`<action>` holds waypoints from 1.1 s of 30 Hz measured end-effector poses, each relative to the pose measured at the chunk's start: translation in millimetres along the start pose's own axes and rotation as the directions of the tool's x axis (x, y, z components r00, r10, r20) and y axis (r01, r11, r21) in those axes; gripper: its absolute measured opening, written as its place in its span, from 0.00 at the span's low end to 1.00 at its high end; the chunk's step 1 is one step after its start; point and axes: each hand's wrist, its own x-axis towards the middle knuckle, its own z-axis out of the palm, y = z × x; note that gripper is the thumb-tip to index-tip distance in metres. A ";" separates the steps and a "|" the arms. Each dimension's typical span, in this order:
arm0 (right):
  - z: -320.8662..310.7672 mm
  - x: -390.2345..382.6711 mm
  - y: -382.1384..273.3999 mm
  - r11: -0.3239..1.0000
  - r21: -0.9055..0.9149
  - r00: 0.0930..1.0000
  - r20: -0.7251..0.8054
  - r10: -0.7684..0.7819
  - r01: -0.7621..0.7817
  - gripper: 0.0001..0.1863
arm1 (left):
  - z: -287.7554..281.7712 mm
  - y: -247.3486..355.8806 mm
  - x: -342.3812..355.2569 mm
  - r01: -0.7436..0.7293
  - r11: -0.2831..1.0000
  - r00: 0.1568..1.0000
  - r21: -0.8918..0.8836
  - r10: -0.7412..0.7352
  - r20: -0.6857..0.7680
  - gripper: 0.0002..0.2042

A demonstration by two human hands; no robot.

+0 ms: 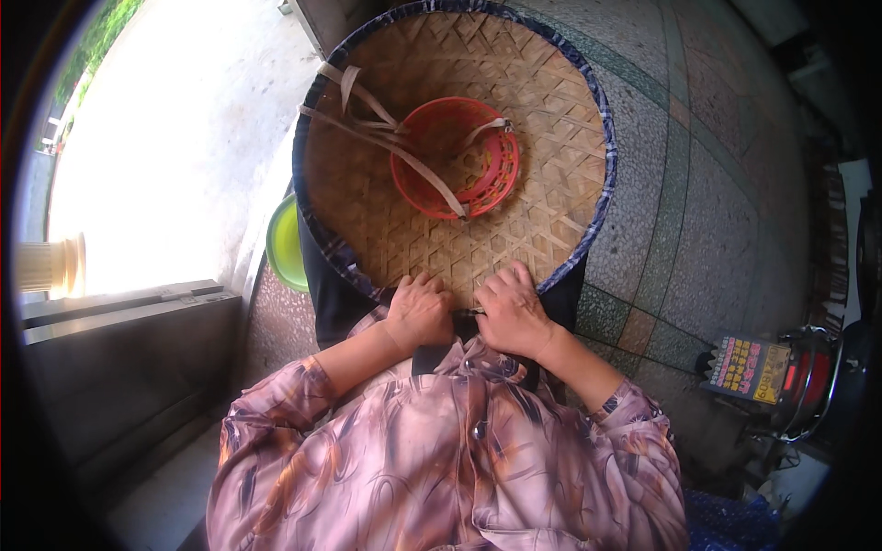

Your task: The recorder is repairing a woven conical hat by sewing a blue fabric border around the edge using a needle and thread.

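A large round woven bamboo hat point(542, 174) lies upturned on my lap, its rim bound in dark blue checked cloth point(602, 138). Inside it sits a red plastic head ring point(455, 156) with pale ribbon straps point(367, 129) trailing to the upper left. My left hand point(418, 312) and my right hand point(510, 312) both pinch the near rim of the hat, close together, fingers curled over the edge. A small dark thing shows between them; what it is I cannot tell.
A green bowl point(283, 243) peeks out left of the hat. A patterned tiled floor point(717, 184) spreads to the right. A dark metal frame point(119, 312) and a bright doorway lie left. A red appliance point(808, 376) with a printed box stands at the right.
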 end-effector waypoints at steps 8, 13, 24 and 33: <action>5.5 -3.0 1.7 0.961 0.133 0.965 -0.132 -0.226 0.243 0.08 | -0.5 -2.1 -1.0 0.052 0.997 0.998 -0.054 -0.051 0.029 0.11; 7.3 -5.5 3.7 0.980 0.093 0.981 -0.109 -0.163 0.173 0.06 | -0.1 -2.4 -1.8 0.024 0.997 1.000 -0.079 -0.025 -0.009 0.12; 11.3 -4.7 2.1 0.995 0.081 0.994 -0.091 -0.056 0.063 0.03 | 6.2 -2.4 -2.4 -0.143 0.954 0.978 -0.262 0.095 -0.188 0.14; 12.3 -2.6 1.8 0.997 0.076 0.998 -0.063 -0.012 0.017 0.03 | 1.3 2.0 0.3 -0.161 0.936 0.975 -0.311 0.102 -0.198 0.06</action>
